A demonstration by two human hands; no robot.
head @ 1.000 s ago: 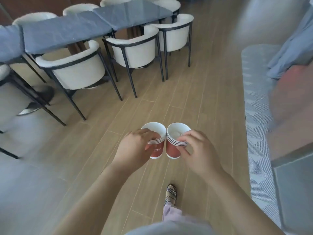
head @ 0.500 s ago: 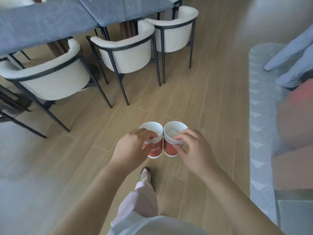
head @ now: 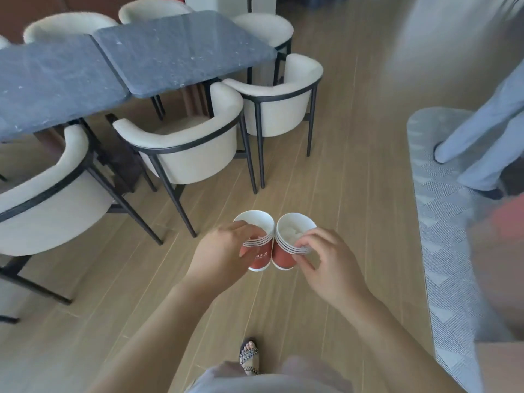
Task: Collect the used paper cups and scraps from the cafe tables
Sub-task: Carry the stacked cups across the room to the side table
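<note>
Paper cups (head: 265, 239) in two stacks, rims touching, mid-air over the wood floor (head: 348, 171). Left hand (head: 224, 256) curled round the left stack (head: 260, 258), right hand (head: 330, 265) pinching the rim of the right stack (head: 282, 255), white scrap (head: 289, 231) inside. Grey tables (head: 175, 49) upper left.

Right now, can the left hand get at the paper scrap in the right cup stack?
Probably not yet. The scrap lies in the open top of the right stack, close beside the left stack, but the left hand grips that stack and looks full.
</note>
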